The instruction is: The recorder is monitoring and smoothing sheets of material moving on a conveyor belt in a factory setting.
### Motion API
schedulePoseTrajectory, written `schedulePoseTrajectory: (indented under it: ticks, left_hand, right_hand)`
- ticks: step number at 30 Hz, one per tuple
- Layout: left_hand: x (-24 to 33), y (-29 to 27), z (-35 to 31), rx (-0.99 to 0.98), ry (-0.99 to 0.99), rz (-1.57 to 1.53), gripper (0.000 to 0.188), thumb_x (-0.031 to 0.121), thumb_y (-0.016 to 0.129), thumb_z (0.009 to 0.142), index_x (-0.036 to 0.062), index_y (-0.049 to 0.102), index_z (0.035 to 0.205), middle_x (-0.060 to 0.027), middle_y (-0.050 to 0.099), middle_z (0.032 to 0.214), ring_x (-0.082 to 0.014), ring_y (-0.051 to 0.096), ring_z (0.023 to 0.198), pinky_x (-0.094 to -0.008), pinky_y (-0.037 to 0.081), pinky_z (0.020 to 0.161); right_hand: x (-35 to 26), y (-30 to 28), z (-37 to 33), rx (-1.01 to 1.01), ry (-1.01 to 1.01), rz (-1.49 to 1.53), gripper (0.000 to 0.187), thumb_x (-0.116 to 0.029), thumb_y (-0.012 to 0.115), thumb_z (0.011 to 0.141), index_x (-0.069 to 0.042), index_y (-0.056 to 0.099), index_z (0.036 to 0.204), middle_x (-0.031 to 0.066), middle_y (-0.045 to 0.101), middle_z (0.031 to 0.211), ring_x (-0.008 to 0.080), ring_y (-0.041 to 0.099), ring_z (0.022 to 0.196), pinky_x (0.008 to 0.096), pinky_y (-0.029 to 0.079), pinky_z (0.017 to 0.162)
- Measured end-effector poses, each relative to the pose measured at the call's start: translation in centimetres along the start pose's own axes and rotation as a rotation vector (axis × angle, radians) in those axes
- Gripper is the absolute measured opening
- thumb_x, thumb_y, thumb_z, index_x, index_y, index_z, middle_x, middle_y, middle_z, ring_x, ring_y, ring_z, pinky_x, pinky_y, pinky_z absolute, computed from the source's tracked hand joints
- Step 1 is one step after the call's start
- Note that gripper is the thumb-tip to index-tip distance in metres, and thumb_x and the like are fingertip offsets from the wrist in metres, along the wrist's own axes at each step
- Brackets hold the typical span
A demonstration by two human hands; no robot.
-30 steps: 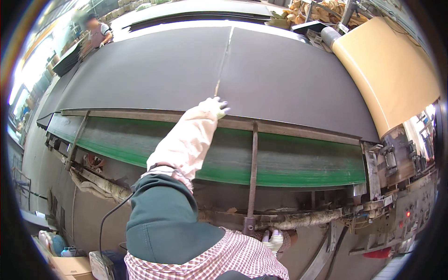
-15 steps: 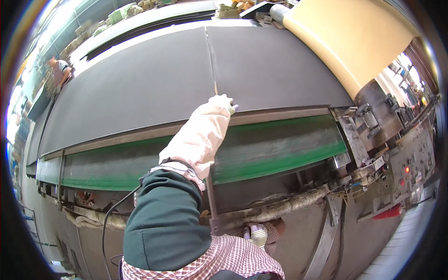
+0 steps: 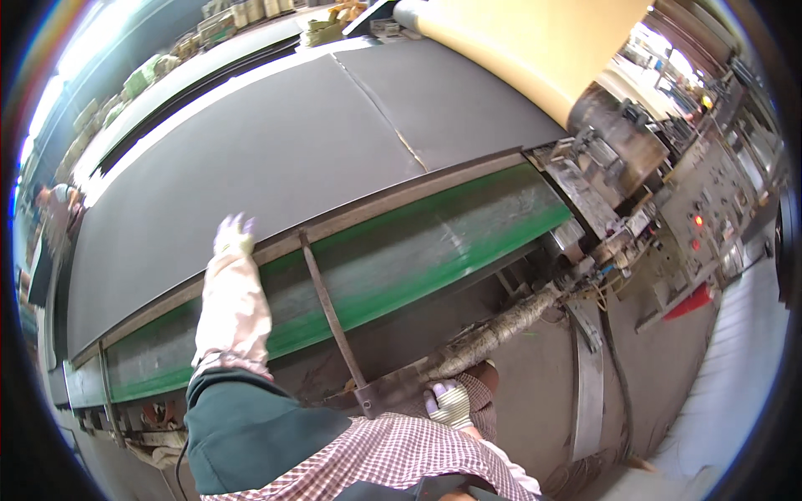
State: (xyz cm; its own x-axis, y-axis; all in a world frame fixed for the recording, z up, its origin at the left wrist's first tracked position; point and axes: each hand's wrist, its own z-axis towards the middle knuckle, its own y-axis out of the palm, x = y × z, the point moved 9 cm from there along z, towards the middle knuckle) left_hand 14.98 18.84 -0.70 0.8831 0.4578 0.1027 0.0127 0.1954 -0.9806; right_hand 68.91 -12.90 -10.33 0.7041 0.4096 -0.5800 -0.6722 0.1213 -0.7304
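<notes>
My left hand (image 3: 235, 237), in a pale glove with purple fingertips, reaches out over the near edge of a large dark grey sheet (image 3: 276, 142). Its fingers are spread and nothing shows in them; whether they press on the sheet I cannot tell. A light-coloured seam (image 3: 380, 108) runs across the sheet, to the right of that hand. Low by my checked apron, my right hand (image 3: 451, 406) wears a striped glove with purple tips. Its fingers are curled closed, and what they hold, if anything, is hidden.
A green-edged belt (image 3: 468, 230) runs below the sheet, crossed by an upright metal bar (image 3: 331, 309). A wrapped pipe (image 3: 493, 334) lies lower. At right stand a tan roll (image 3: 518, 50) and a control panel (image 3: 710, 209) with red lights. Another person (image 3: 58, 209) is at far left.
My left hand has left the seam and moved left along the sheet's near edge, its fingers now spread. The view has turned and tilted. My right hand stays low by the apron.
</notes>
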Motion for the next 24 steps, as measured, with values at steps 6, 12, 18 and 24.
schedulePoseTrajectory:
  ticks: [6, 12, 18, 24]
  left_hand:
    - [-0.7, 2.2, -1.5, -0.106, 0.261, -0.127, 0.053, 0.050, 0.036, 0.104, 0.0114, 0.062, 0.131, -0.0126, 0.057, 0.141, -0.0298, 0.048, 0.135, -0.0400, 0.035, 0.115]
    - [10.1, 1.9, -3.0, -0.198, 0.460, -0.136, 0.058, 0.053, 0.036, 0.103, 0.0123, 0.056, 0.139, -0.0118, 0.052, 0.147, -0.0297, 0.043, 0.139, -0.0402, 0.031, 0.118]
    - [10.5, 0.1, -3.4, -0.089, 0.305, -0.135, 0.056, 0.056, 0.042, 0.100, 0.0143, 0.064, 0.131, -0.0127, 0.059, 0.138, -0.0306, 0.050, 0.132, -0.0420, 0.038, 0.114]
    - [21.5, 0.0, -4.6, -0.208, 0.502, -0.109, 0.065, 0.063, 0.036, 0.099, 0.0122, 0.065, 0.128, -0.0129, 0.060, 0.136, -0.0316, 0.051, 0.129, -0.0430, 0.040, 0.110]
  right_hand:
    - [-0.1, 0.4, -0.1, -0.004, 0.046, -0.060, 0.017, -0.020, 0.067, 0.084, -0.005, 0.064, 0.091, 0.0178, 0.066, 0.088, 0.0374, 0.062, 0.078, 0.0491, 0.051, 0.072]
    - [-0.5, 0.1, -0.2, -0.008, 0.063, -0.082, 0.018, -0.021, 0.066, 0.085, -0.004, 0.064, 0.092, 0.0179, 0.066, 0.087, 0.0379, 0.063, 0.081, 0.0490, 0.052, 0.073]
    - [-0.3, 0.3, -0.3, -0.035, 0.075, -0.123, 0.018, -0.022, 0.066, 0.085, -0.005, 0.065, 0.091, 0.0174, 0.066, 0.086, 0.0369, 0.063, 0.080, 0.0478, 0.052, 0.073]
    - [-0.5, 0.2, 0.3, -0.079, 0.071, -0.097, 0.020, -0.021, 0.065, 0.085, -0.003, 0.066, 0.093, 0.0200, 0.067, 0.086, 0.0388, 0.064, 0.080, 0.0489, 0.053, 0.073]
